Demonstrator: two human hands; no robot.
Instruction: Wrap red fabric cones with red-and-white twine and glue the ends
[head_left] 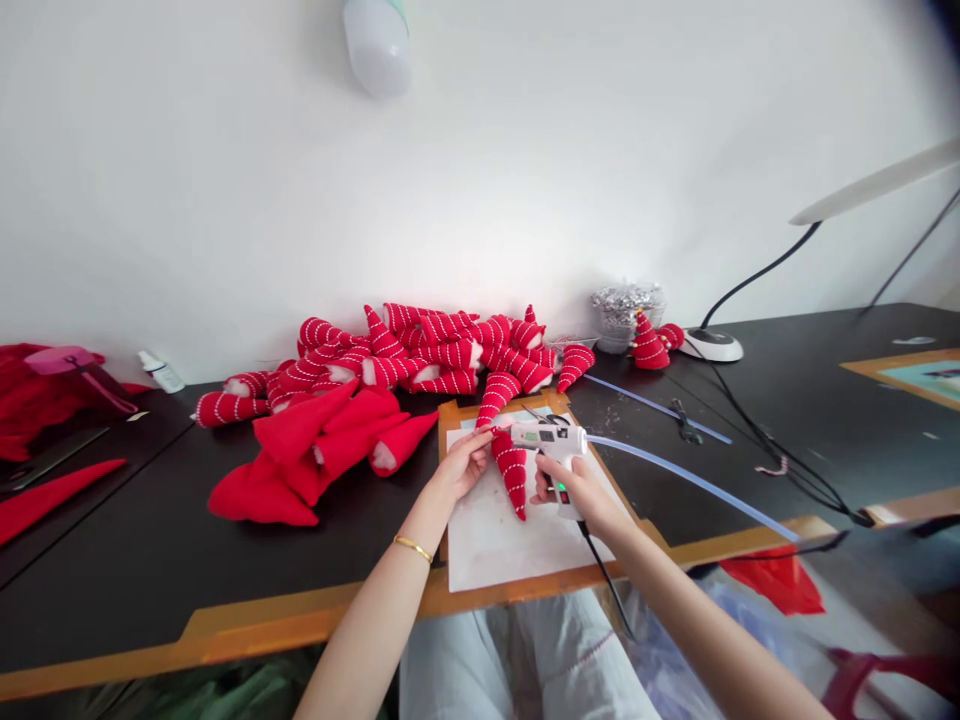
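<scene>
My right hand is wrapped around a white glue gun, whose transparent glue stick trails out to the right. The nozzle points left, close to the fingertips of my left hand. Those fingers are pinched at the wide upper end of a red cone with white stitched stripes; the exact grip is partly hidden. The cone's tip points toward me over a white sheet of paper. Another striped cone lies just beyond, and scissors show partly behind the gun.
Striped stuffed cones are heaped against the wall, with plain red cones in front. Rightward are a tub of silver tinsel, a decorated cone, a loose glue stick and a desk lamp. Black cables cross the table.
</scene>
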